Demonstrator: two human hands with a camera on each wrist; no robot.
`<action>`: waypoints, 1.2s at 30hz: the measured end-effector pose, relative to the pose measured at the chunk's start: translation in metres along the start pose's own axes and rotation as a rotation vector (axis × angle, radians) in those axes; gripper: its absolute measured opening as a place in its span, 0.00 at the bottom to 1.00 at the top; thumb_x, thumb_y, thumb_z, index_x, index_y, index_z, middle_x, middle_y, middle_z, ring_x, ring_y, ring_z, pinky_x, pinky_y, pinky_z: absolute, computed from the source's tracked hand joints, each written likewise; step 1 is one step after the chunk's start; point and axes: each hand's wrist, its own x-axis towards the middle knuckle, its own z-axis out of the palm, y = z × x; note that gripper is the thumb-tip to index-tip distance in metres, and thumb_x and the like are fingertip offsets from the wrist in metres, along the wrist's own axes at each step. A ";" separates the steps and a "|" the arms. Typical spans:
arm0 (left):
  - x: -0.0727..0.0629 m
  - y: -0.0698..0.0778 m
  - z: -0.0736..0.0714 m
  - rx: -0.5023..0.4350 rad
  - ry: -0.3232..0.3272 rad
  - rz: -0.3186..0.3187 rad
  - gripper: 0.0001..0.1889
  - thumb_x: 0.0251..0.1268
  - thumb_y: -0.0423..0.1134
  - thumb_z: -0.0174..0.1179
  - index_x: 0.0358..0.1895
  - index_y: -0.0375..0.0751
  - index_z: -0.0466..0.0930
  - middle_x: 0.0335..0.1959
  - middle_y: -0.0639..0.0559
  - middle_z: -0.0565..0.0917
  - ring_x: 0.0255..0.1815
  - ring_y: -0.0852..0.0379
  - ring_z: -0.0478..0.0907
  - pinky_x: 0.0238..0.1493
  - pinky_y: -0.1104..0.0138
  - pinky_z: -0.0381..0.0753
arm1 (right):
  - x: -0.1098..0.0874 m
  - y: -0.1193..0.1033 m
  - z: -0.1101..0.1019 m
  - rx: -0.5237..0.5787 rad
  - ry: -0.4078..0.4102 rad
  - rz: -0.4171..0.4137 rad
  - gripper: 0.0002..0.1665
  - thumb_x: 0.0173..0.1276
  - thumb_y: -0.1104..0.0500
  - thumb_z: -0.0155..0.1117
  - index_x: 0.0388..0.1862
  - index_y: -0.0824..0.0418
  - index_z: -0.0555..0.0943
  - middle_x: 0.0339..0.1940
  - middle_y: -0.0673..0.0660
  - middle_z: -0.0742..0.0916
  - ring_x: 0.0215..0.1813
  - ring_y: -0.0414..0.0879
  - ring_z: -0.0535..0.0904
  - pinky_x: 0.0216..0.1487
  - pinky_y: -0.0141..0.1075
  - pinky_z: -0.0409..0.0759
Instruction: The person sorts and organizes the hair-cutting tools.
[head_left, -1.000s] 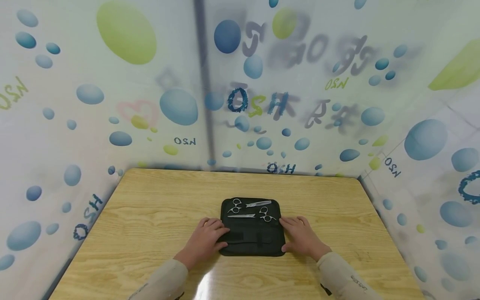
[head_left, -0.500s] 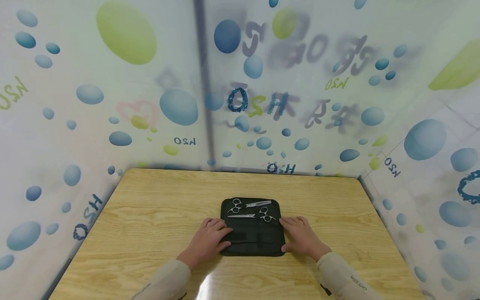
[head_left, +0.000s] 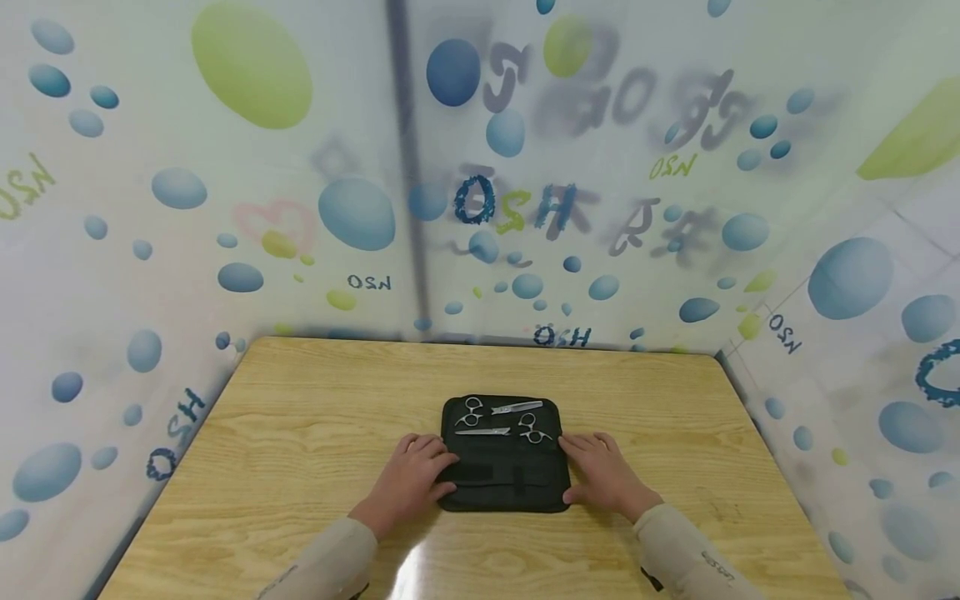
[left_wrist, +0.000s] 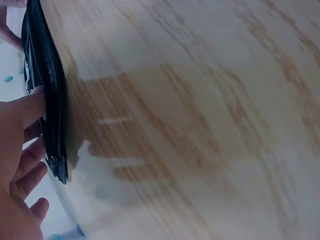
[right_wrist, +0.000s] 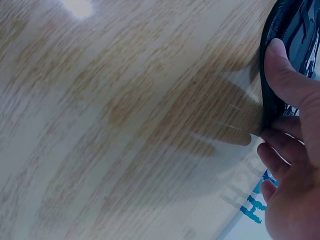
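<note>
Left hand (head_left: 408, 477) touches black case (head_left: 506, 457) at 9 o'clock, right hand (head_left: 602, 473) at 3, both kinda loosely spread.

Lower half of frame: 2 pairs of scissors (head_left: 517, 408) (head_left: 483, 432), 1 case (head_left: 540, 460), 2 hands (head_left: 408, 479) (head_left: 603, 475), 2 sleeves (head_left: 330, 558) (head_left: 686, 546), 1 table (head_left: 315, 417) counted.

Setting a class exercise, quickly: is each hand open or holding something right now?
Left hand: open, touching the black case at its left edge.
Right hand: open, touching the black case at its right edge.
</note>
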 end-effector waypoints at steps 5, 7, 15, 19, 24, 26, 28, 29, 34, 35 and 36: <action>0.001 0.000 0.002 -0.013 0.002 0.003 0.18 0.62 0.55 0.64 0.51 0.51 0.83 0.46 0.54 0.82 0.57 0.52 0.75 0.62 0.53 0.69 | 0.000 0.000 0.000 -0.001 0.002 0.002 0.51 0.52 0.43 0.76 0.70 0.66 0.69 0.70 0.61 0.75 0.70 0.58 0.70 0.72 0.57 0.56; 0.001 0.000 0.003 -0.016 0.002 0.003 0.18 0.62 0.56 0.63 0.51 0.52 0.83 0.46 0.55 0.82 0.57 0.52 0.75 0.63 0.53 0.69 | 0.000 0.000 0.000 -0.002 0.002 0.001 0.52 0.52 0.43 0.76 0.70 0.66 0.69 0.70 0.61 0.75 0.70 0.58 0.70 0.72 0.57 0.56; 0.002 0.002 0.005 -0.018 0.012 0.005 0.19 0.62 0.57 0.62 0.51 0.54 0.83 0.42 0.56 0.81 0.54 0.53 0.75 0.62 0.53 0.69 | 0.000 0.002 0.002 -0.011 0.015 -0.018 0.52 0.51 0.42 0.77 0.70 0.67 0.69 0.69 0.62 0.76 0.69 0.58 0.71 0.71 0.58 0.58; 0.002 0.002 0.005 -0.014 -0.012 -0.014 0.22 0.61 0.59 0.63 0.54 0.52 0.82 0.47 0.54 0.82 0.57 0.52 0.75 0.64 0.52 0.69 | 0.001 0.003 0.003 -0.012 0.011 -0.005 0.53 0.50 0.42 0.77 0.70 0.66 0.69 0.69 0.61 0.76 0.70 0.57 0.70 0.71 0.57 0.57; 0.002 0.000 0.003 -0.015 -0.044 -0.038 0.23 0.59 0.57 0.65 0.54 0.49 0.83 0.50 0.53 0.82 0.59 0.51 0.74 0.65 0.51 0.68 | 0.001 0.003 0.004 -0.018 0.007 0.005 0.52 0.51 0.42 0.77 0.70 0.65 0.69 0.69 0.60 0.76 0.70 0.57 0.70 0.72 0.57 0.57; 0.002 0.000 0.003 -0.017 -0.042 -0.036 0.21 0.59 0.56 0.66 0.52 0.50 0.83 0.49 0.53 0.82 0.59 0.51 0.74 0.65 0.51 0.68 | 0.001 0.003 0.004 -0.020 0.007 0.007 0.52 0.51 0.42 0.77 0.70 0.65 0.69 0.69 0.60 0.76 0.70 0.56 0.70 0.72 0.57 0.57; 0.002 0.000 0.003 -0.023 -0.038 -0.028 0.20 0.59 0.55 0.66 0.50 0.50 0.84 0.48 0.54 0.82 0.58 0.51 0.74 0.64 0.51 0.68 | 0.002 0.003 0.003 -0.019 0.005 0.010 0.52 0.51 0.42 0.77 0.70 0.65 0.69 0.70 0.60 0.76 0.70 0.56 0.70 0.72 0.57 0.57; 0.002 0.000 0.003 -0.024 -0.035 -0.023 0.19 0.59 0.55 0.66 0.50 0.50 0.84 0.47 0.54 0.82 0.58 0.51 0.74 0.64 0.51 0.68 | 0.002 0.002 0.003 -0.019 0.004 0.011 0.52 0.51 0.42 0.77 0.70 0.65 0.69 0.70 0.60 0.76 0.70 0.56 0.70 0.72 0.57 0.57; 0.003 0.000 0.005 -0.020 -0.024 -0.004 0.19 0.61 0.56 0.64 0.50 0.52 0.84 0.45 0.55 0.82 0.58 0.51 0.75 0.64 0.51 0.69 | 0.001 0.003 0.003 -0.019 0.004 0.006 0.52 0.51 0.41 0.76 0.70 0.65 0.69 0.70 0.60 0.76 0.70 0.57 0.70 0.72 0.57 0.57; 0.003 0.000 0.005 -0.019 -0.021 -0.002 0.19 0.62 0.57 0.63 0.50 0.52 0.84 0.44 0.55 0.82 0.58 0.52 0.75 0.63 0.51 0.69 | 0.001 0.002 0.003 -0.019 0.004 0.003 0.52 0.51 0.41 0.76 0.70 0.65 0.69 0.70 0.60 0.76 0.70 0.57 0.70 0.72 0.57 0.57; 0.003 0.000 0.005 -0.020 -0.016 0.000 0.18 0.62 0.57 0.63 0.50 0.53 0.84 0.44 0.56 0.82 0.57 0.52 0.75 0.63 0.51 0.69 | 0.001 0.002 0.003 -0.018 0.004 0.002 0.52 0.51 0.42 0.76 0.70 0.65 0.69 0.70 0.60 0.76 0.70 0.57 0.70 0.72 0.57 0.57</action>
